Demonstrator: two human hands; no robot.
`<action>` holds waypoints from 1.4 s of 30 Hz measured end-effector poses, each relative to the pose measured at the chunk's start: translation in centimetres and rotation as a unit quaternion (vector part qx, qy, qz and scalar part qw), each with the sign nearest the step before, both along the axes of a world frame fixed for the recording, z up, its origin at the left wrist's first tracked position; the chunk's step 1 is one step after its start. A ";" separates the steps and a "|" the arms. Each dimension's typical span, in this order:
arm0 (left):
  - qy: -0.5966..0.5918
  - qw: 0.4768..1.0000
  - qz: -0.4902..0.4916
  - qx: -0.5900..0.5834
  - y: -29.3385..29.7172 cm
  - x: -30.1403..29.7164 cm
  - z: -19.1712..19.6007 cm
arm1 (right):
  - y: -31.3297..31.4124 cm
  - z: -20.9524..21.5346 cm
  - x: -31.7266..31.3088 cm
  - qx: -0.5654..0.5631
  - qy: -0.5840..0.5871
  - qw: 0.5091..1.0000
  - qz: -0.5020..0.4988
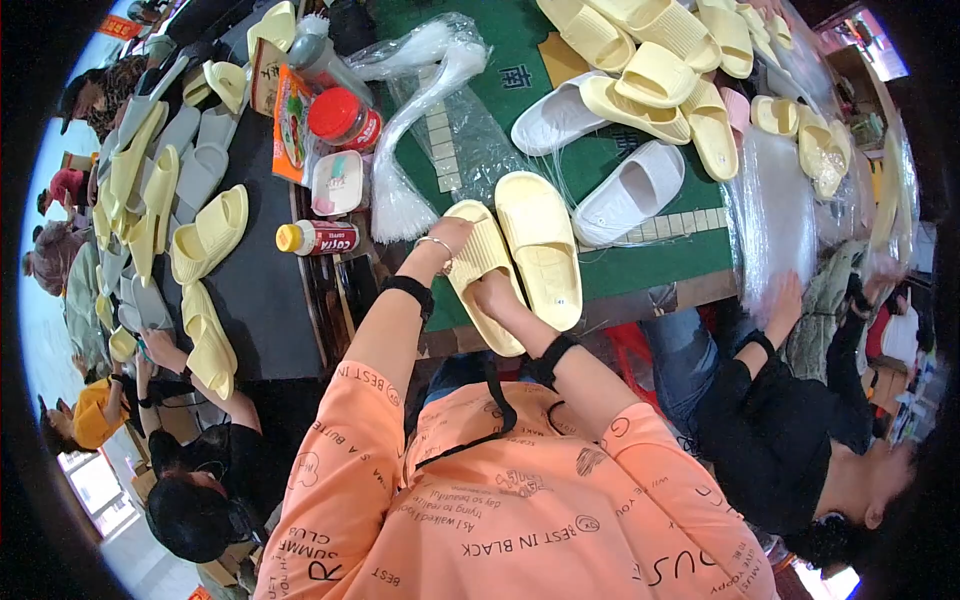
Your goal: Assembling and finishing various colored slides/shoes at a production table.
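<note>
Lying side by side at the near edge of the green bench (560,255), a pair of pale yellow slippers (520,255) is held between both hands. The left hand (447,240) is laid on the outer edge of the left slipper (480,275), near its far end, with the fingers curled over the side; how tightly they close cannot be told. The right hand (492,297) is set at the near part of the same slipper, with its fingers tucked in by the seam between the two; whether they pinch anything cannot be seen. The right slipper (540,245) is touched along its inner side only, so the right hand is the nearer one to it.

The long axes of both slippers are run from the near edge toward the far side of the bench, tilted a little to the left. The near ends are hung just over the bench edge.

Clear plastic bags (420,110) are spread toward the far left, and a small bottle (315,238) is laid by the left edge. White slippers (625,195) are lying just to the right, and a heap of yellow ones (660,70) is piled toward the far right corner. Open green surface is left only directly beyond the pair. At the right edge another person's hand (785,300) is pressed on a plastic sheet.
</note>
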State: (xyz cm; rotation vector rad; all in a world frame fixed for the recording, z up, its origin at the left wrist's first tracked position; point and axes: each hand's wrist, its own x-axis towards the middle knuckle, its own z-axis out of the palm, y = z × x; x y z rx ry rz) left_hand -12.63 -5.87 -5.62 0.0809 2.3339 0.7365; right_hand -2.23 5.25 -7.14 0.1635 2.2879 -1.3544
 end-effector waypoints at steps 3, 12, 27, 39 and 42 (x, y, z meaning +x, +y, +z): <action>0.021 0.998 0.040 0.036 -0.2 0.3 -0.1 | 0.1 1.3 0.0 0.015 -0.020 0.999 0.033; 0.283 0.876 0.373 0.113 0.5 -1.7 3.0 | 13.6 6.9 7.4 -0.090 -0.101 0.989 -0.066; 0.219 0.976 0.004 0.004 7.6 1.2 3.6 | 12.7 10.1 5.7 -0.418 -0.083 0.867 -0.258; 0.193 0.980 0.005 0.043 7.1 0.8 2.6 | 9.1 2.9 0.7 -0.218 -0.103 0.934 -0.264; 0.185 0.981 0.021 0.047 6.7 0.8 2.5 | 8.6 2.9 -0.9 0.153 0.031 0.987 -0.030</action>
